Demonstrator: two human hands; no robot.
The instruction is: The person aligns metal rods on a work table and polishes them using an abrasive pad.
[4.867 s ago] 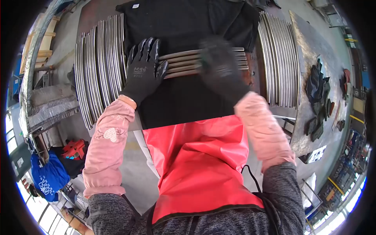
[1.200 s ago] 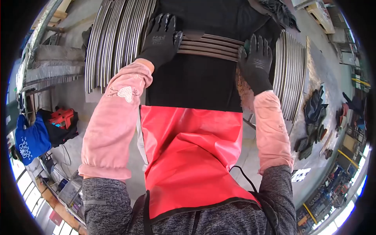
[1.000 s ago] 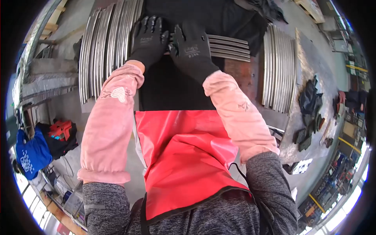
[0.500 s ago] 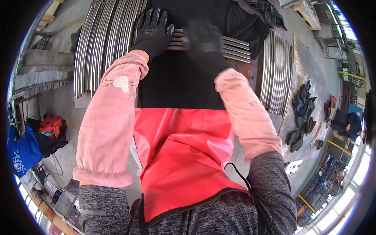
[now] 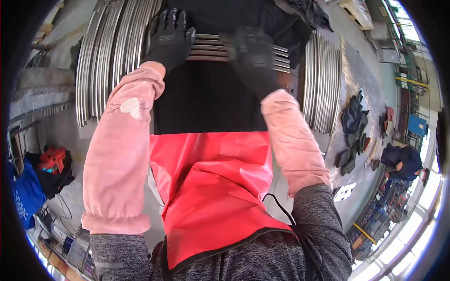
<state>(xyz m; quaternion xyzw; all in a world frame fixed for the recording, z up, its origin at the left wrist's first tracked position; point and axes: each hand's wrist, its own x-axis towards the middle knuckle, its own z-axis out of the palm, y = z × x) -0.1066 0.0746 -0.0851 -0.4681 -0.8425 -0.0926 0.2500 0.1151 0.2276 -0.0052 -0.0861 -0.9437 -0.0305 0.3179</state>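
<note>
Several shiny metal tubes (image 5: 209, 48) lie crosswise in front of me, with black cloth (image 5: 206, 98) on the near side of them. My left hand (image 5: 170, 40), in a black coated glove, rests at the tubes' left end with its fingers stretched out and apart. Over the right part of the same tubes is my right hand (image 5: 254, 54), also in a black glove. Motion smears its fingers, and whether anything is under or in them is hidden. The tubes' right ends (image 5: 281, 58) show past this hand.
Long metal tubes (image 5: 110, 61) are stacked at the left, and a further row of tubes (image 5: 321, 84) lies at the right. Dark gloves or cloths (image 5: 354, 117) lie on a metal surface (image 5: 349, 70) beyond. A person (image 5: 401, 160) is bent over at the far right.
The whole view has shifted slightly. My right hand has moved a little to the right along the tubes, baring more of their middle. The left hand stays at the left end.
</note>
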